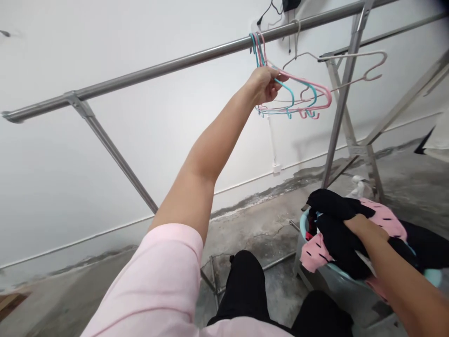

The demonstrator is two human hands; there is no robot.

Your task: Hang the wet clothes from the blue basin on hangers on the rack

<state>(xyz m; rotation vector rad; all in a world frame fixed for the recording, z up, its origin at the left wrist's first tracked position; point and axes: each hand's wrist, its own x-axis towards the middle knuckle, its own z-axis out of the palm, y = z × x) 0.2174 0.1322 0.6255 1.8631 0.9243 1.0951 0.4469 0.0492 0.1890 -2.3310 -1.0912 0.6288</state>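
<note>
At the rail, my left hand point(264, 85) is closed around a bunch of pink and blue clothes hangers point(319, 91). Their hooks still hang over the metal rail point(168, 69). Down at the right, my right hand reaches into a black garment point(342, 234) on the heap of clothes, and the cloth covers its fingers. Pink cloth with black marks point(384, 217) lies in the same heap. Under the clothes is a light blue basin point(351, 276), its rim partly hidden. A beige hanger point(351, 55) hangs on the rail just right of the bunch.
A slanting metal leg point(342, 107) of the rack stands between the hangers and the basin. Another leg point(119, 154) slopes down at the left. The white wall point(87, 42) is close behind the rail, with a black cable point(268, 11) on it.
</note>
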